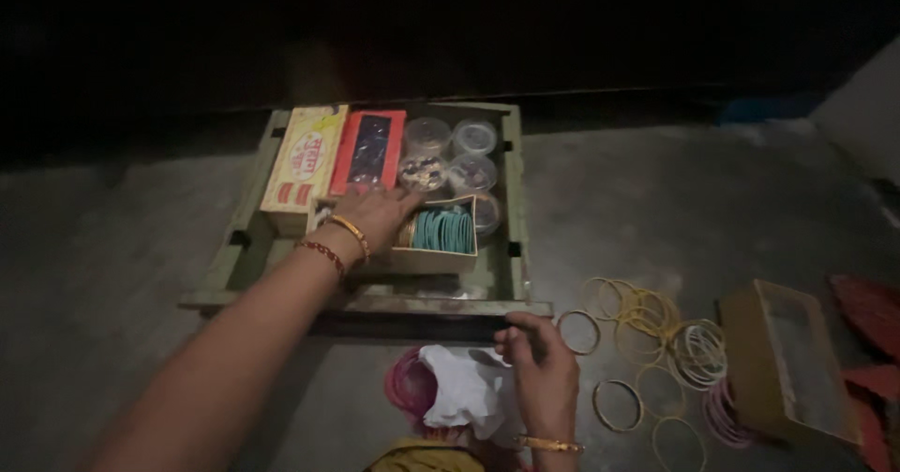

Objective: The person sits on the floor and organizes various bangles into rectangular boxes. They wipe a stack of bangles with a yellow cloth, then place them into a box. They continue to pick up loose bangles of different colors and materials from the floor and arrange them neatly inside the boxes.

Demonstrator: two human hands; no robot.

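Observation:
My left hand (375, 214) reaches into a green wooden crate (514, 200) and rests flat on a small cardboard box (427, 258) that holds a row of teal bangles (445, 230). Its fingers lie across the box's left part. My right hand (536, 359) is low at the crate's front edge, fingers curled on a small dark thing beside a white cloth (464, 388); what it pinches is too dim to name. A stack of pink bangles (408, 388) lies under the cloth.
In the crate stand a yellow box (302, 164), a red box (367, 150) and several round clear tubs (450, 153). Loose yellow, white and pink bangles (656, 341) lie on the grey floor to the right, beside an open cardboard box (787, 364) and red lids (867, 313).

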